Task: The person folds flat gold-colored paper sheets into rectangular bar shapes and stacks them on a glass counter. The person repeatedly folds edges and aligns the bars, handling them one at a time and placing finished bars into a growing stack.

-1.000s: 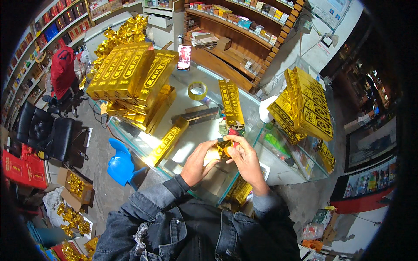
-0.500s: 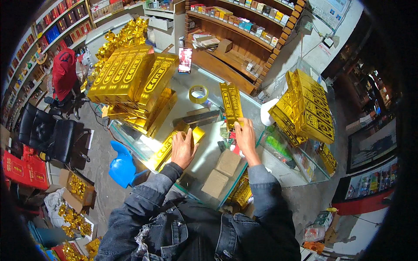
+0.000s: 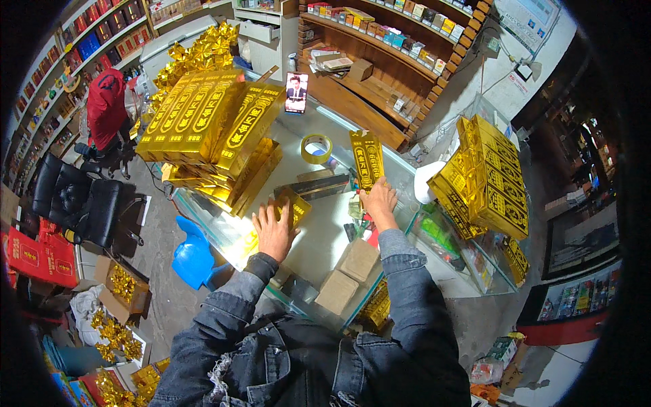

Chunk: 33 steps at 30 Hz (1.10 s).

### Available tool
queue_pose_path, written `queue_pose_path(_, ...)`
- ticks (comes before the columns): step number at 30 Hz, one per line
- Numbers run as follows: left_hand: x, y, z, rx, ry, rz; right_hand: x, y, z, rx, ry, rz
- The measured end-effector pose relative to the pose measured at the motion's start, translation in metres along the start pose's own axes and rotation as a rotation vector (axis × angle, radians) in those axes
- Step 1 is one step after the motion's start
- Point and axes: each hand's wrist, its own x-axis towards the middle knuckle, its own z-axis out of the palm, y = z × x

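My right hand pinches the near end of a narrow gold cardboard sleeve with dark printing, which points away over the glass counter. Spread flat, the fingers of my left hand lie over another gold cardboard piece; the hand hides much of it. Between and beyond my hands are a dark flat bar and a roll of clear yellowish tape. Two brown blocks lie near the counter's front edge.
Gold boxes are stacked high at the counter's left, with shiny gold bows behind. More gold boxes stand on the right, beside a white rounded object. A lit phone stands at the back. A blue stool is at left.
My left hand has shifted slightly left, its fingers spreading over the gold piece. My right hand still grips the sleeve's near end. The phone's picture has changed, and the whole view has shifted slightly.
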Motion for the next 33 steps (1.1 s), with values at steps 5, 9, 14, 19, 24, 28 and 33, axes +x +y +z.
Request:
queue_pose_path(5, -0.005, 0.023, -0.015, -0.095, 0.024, 0.111, -0.001, -0.001, -0.005, -0.010, -0.002, -0.023)
queue_pose_path(9, -0.018, 0.042, -0.031, -0.209, 0.000, 0.209, -0.002, 0.000, -0.012, 0.015, -0.040, -0.007)
queue_pose_path(14, -0.019, 0.054, -0.047, -0.457, -0.019, 0.252, 0.003, 0.017, -0.039, 0.232, -0.114, 0.055)
queue_pose_path(19, 0.004, 0.064, -0.060, -1.072, -0.210, 0.000, -0.048, 0.031, -0.080, 0.943, -0.315, -0.160)
queue_pose_path(24, 0.029, 0.073, -0.075, -1.612, -0.468, -0.221, -0.172, 0.027, -0.088, 1.379, -0.597, -0.347)
queue_pose_path(28, 0.026, 0.070, -0.090, -1.637, -0.585, -0.145, -0.211, 0.018, -0.088, 1.348, -0.520, -0.307)
queue_pose_path(33, 0.014, 0.076, -0.101, -1.675, -0.469, -0.190, -0.226, 0.010, -0.083, 1.442, -0.368, -0.257)
